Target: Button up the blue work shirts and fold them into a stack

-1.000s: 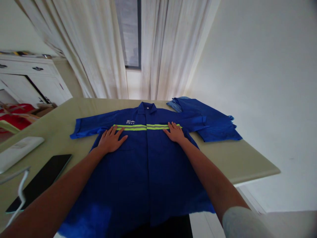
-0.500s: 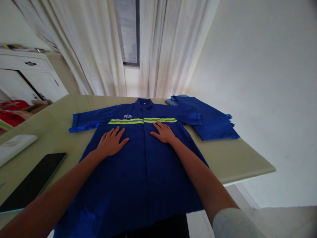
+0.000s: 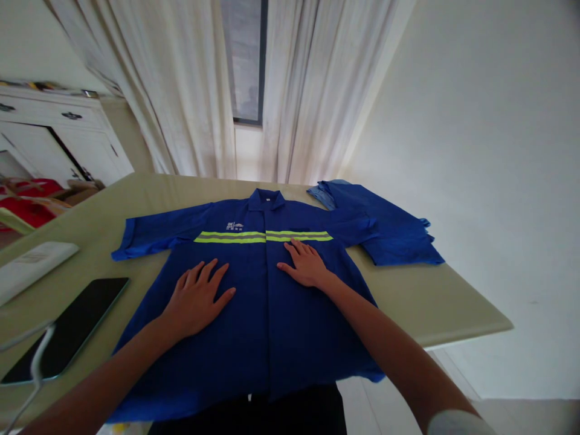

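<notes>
A blue short-sleeved work shirt (image 3: pixel 244 326) lies front up on the table, collar at the far side, its hem hanging over the near edge. Yellow-green and grey reflective stripes cross its chest, with a small pale logo above the stripe on the left. My left hand (image 3: pixel 197 299) rests palm down on the left front panel, fingers spread. On the right panel, just below the stripe, my right hand (image 3: pixel 306 264) lies flat with its fingers apart. Neither hand grips the cloth. The shirt's right-side sleeve overlaps another folded blue garment (image 3: pixel 394 232).
A black tablet-like device (image 3: pixel 67 329) and a white cable (image 3: pixel 38 356) lie at the left of the pale table (image 3: pixel 453 302), near a white box-like object (image 3: pixel 34 269). Curtains (image 3: pixel 181 90) hang behind. A wall is at right, a white cabinet (image 3: pixel 49 139) at far left.
My left hand has slid toward me on the shirt, away from the stripe. The right hand stays near the stripe. The view has shifted slightly, and the white cable shows more now.
</notes>
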Available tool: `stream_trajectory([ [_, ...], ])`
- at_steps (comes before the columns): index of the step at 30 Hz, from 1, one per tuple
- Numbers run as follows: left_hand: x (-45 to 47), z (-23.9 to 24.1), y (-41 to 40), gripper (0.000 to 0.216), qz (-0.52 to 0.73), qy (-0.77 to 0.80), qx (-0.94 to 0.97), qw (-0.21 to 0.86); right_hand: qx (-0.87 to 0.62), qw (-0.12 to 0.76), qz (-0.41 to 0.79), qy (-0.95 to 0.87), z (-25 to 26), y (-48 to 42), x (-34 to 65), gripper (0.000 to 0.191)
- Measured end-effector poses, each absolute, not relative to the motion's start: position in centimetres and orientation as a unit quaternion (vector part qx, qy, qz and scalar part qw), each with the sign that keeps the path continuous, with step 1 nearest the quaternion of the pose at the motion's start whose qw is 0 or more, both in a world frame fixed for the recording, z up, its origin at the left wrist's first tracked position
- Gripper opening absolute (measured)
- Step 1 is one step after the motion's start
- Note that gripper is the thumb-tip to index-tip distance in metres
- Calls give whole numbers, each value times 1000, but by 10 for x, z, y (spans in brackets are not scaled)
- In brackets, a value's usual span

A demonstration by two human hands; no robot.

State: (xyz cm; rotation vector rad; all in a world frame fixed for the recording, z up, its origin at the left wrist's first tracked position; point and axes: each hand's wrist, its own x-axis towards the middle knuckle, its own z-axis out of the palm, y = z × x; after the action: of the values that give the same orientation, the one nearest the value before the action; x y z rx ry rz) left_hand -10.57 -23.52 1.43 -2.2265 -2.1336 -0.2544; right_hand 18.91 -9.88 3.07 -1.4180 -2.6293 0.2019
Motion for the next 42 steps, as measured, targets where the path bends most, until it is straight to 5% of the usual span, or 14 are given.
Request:
stream_trajectory([
  [5,-62,31,-150,50,-117,-646,-754,0,-523,167,36,-835,39,-96,129,60],
  [10,-44,34,-85,43,-145,-684,-715,10,-548,169,8,-820,35,-89,104,29],
  [17,-39,31,-50,31,-165,-728,-661,77,-623,149,82,-764,45,-26,102,25],
  [22,-49,21,-37,29,-196,-698,-682,93,-607,276,188,-721,23,14,112,13],
  [26,-52,16,-34,33,-207,-616,-758,54,-572,365,227,-698,11,18,118,34],
  [33,-55,11,-31,41,-202,-591,-781,11,-516,223,183,-806,37,-43,122,55],
  [42,-52,25,-38,37,-194,-583,-789,22,-507,200,198,-815,38,-120,149,22],
])
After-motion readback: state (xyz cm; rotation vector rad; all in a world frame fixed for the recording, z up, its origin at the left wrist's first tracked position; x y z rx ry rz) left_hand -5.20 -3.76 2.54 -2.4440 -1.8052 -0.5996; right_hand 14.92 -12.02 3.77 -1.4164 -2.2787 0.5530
